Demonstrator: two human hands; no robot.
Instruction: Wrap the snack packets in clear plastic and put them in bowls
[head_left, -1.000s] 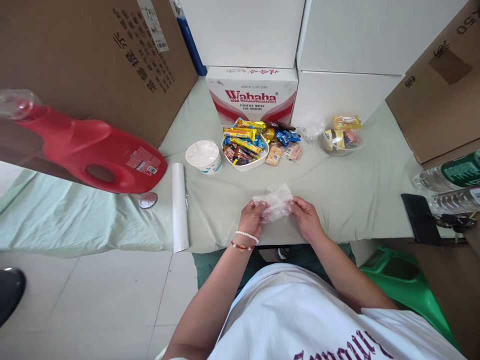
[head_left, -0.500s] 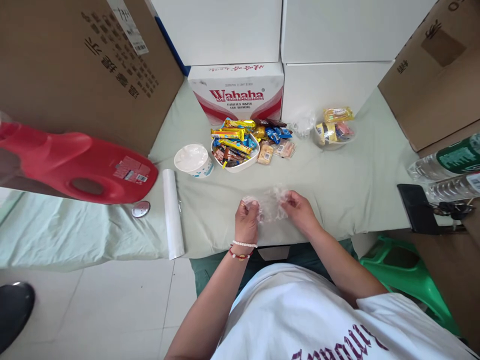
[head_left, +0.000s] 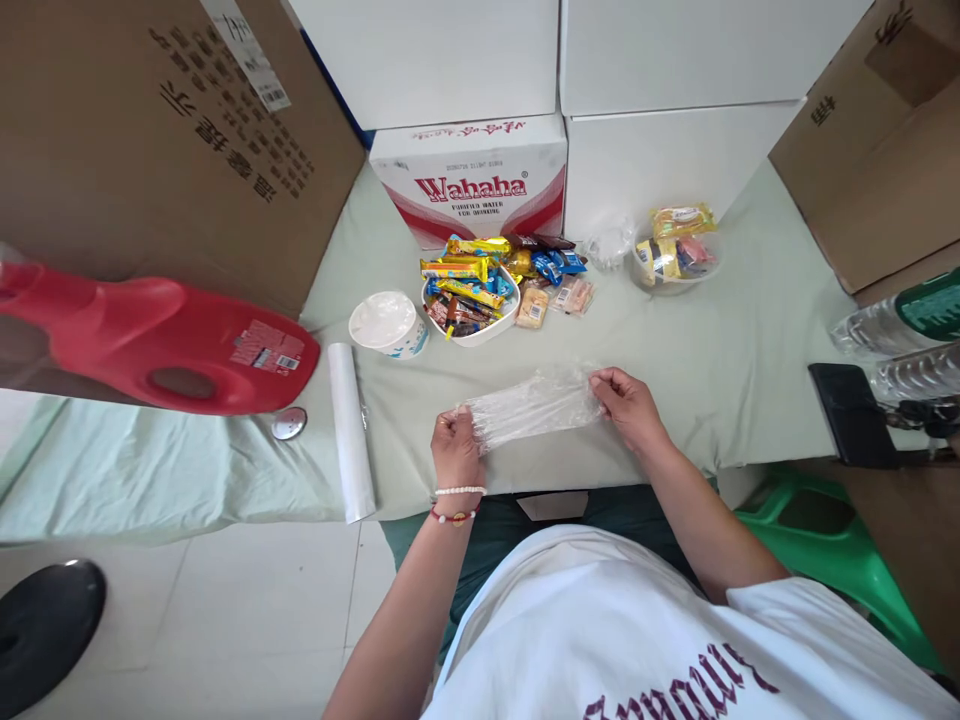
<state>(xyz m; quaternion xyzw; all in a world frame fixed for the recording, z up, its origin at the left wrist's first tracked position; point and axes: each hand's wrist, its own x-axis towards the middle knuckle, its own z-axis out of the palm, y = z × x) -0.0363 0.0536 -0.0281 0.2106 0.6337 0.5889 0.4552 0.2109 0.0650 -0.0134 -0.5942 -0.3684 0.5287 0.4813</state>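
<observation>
With our left hand (head_left: 455, 447) and right hand (head_left: 628, 405) each closed in a pinch grip on an end of the plastic film (head_left: 534, 408), taut just above the counter (head_left: 697, 370), we'd pull evenly to avoid bunching

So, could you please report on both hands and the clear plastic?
Left hand and right hand each pinch one end. Crumpled clear plastic film stretched between them, above the pale green cloth. White plastic roll lies apart, left.
</observation>
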